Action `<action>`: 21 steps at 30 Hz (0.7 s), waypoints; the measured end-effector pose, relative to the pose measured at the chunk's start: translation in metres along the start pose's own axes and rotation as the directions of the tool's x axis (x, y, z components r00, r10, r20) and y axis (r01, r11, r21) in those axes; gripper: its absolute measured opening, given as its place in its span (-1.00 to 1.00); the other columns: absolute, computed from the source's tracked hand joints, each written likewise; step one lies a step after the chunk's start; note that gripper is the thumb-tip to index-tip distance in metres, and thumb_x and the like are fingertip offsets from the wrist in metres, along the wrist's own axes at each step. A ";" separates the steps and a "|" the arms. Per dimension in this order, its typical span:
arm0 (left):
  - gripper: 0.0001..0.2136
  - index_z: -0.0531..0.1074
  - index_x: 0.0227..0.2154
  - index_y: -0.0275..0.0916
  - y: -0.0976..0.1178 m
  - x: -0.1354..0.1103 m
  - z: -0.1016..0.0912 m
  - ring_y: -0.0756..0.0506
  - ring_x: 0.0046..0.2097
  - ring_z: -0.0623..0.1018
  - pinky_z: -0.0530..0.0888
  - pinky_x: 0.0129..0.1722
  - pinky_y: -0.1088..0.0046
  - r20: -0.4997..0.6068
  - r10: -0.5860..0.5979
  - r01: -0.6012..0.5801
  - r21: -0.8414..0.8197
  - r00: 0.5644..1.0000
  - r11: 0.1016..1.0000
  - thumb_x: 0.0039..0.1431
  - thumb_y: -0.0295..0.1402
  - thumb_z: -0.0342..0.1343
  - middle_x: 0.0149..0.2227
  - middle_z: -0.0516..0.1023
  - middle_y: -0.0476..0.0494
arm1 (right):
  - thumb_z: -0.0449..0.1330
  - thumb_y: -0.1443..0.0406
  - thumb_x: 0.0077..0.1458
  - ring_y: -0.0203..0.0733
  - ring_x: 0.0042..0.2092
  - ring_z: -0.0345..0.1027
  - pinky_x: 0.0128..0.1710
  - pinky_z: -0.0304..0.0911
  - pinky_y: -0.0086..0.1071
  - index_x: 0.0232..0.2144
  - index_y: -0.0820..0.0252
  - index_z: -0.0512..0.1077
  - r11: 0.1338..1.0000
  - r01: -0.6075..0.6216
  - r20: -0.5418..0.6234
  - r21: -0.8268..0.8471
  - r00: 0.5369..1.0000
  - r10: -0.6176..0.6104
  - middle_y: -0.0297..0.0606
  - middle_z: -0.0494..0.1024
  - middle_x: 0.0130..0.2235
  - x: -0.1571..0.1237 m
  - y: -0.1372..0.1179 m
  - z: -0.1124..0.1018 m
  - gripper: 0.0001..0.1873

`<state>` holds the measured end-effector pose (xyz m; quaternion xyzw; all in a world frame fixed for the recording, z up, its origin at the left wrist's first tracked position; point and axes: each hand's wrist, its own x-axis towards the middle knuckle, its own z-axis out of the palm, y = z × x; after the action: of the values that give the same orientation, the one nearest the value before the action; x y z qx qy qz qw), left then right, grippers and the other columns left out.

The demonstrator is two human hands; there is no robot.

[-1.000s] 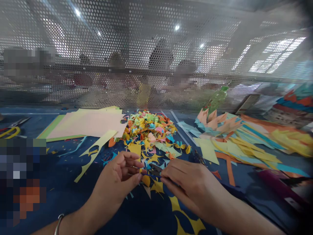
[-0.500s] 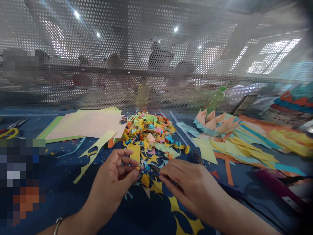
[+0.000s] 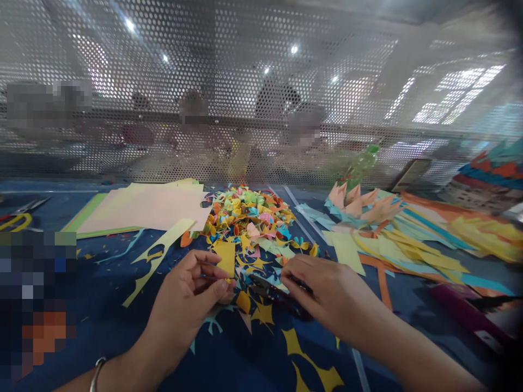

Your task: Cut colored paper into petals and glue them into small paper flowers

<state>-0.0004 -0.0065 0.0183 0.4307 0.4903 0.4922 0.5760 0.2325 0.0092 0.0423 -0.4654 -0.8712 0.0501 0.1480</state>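
My left hand (image 3: 196, 286) is closed in a pinch, thumb against fingertips, on a small yellow paper piece (image 3: 228, 281). To the right, my right hand (image 3: 316, 277) has curled fingers; something dark shows between them, but I cannot make it out. A dark-bladed cutting tool (image 3: 263, 284) with a dark reddish handle lies partly under the right hand; whether the fingers touch it is unclear. Between the hands are a yellow paper rectangle (image 3: 226, 258), a curled orange-yellow piece (image 3: 243, 301) and a yellow star-shaped scrap (image 3: 262, 313).
Ahead is a heap of small coloured paper pieces (image 3: 245, 209), below a perforated metal panel (image 3: 229, 65). Paper sheets (image 3: 147, 206) and yellow-handled scissors (image 3: 20, 220) are on the left. Pointed paper shapes (image 3: 355, 204), paper strips, a green bottle (image 3: 362, 166) and a purple object (image 3: 461, 310) stand right.
My right hand has moved right and slightly up, away from the left. The thin blue thing between the hands no longer shows. More of the dark-bladed tool is visible.
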 end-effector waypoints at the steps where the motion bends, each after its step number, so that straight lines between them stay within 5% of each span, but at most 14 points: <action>1: -0.58 0.25 -0.21 -0.20 0.000 0.000 0.000 -0.13 -0.30 0.58 0.52 -0.29 0.38 0.001 -0.007 0.007 0.008 1.000 1.000 -0.11 -0.32 0.31 -0.41 0.47 -0.02 | -0.01 0.34 0.18 -0.21 -0.40 0.35 -0.42 0.16 -0.35 -0.46 0.19 0.34 0.999 -0.039 0.020 -0.029 0.999 0.040 -0.29 0.44 -0.43 0.001 0.002 0.000 -0.80; 7: -0.57 0.25 -0.18 -0.21 -0.006 0.002 -0.002 -0.11 -0.35 0.57 0.49 -0.34 0.39 0.041 -0.025 0.022 0.079 0.999 0.997 -0.10 -0.30 0.30 -0.40 0.50 -0.07 | 0.04 0.36 0.14 -0.13 -0.37 0.36 -0.42 0.18 -0.30 -0.43 0.21 0.38 0.984 -0.138 0.048 -0.110 0.988 0.144 -0.23 0.47 -0.39 0.009 0.005 0.005 -0.85; 14: -0.60 0.23 -0.20 -0.19 -0.006 -0.003 0.002 -0.07 -0.39 0.54 0.47 -0.35 0.38 0.128 -0.049 0.034 0.118 0.991 0.992 -0.09 -0.33 0.27 -0.40 0.50 -0.03 | 0.06 0.35 0.19 -0.20 -0.26 0.36 -0.25 0.25 -0.32 -0.25 0.22 0.44 0.935 0.204 -0.127 0.290 0.977 -0.173 -0.22 0.49 -0.31 0.004 -0.022 0.011 -0.84; 21: -0.62 0.23 -0.20 -0.18 -0.002 -0.011 0.010 -0.05 -0.38 0.50 0.43 -0.34 0.40 0.194 -0.045 0.021 0.126 0.980 0.992 -0.07 -0.31 0.26 -0.42 0.48 0.01 | 0.05 0.37 0.20 -0.20 -0.27 0.34 -0.26 0.25 -0.32 -0.25 0.25 0.43 0.890 0.283 -0.106 0.358 0.959 -0.262 -0.19 0.49 -0.32 0.003 -0.034 0.016 -0.85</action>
<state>0.0090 -0.0175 0.0192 0.5039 0.4676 0.4062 0.6020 0.1987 -0.0065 0.0357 -0.3036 -0.8984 0.1791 0.2620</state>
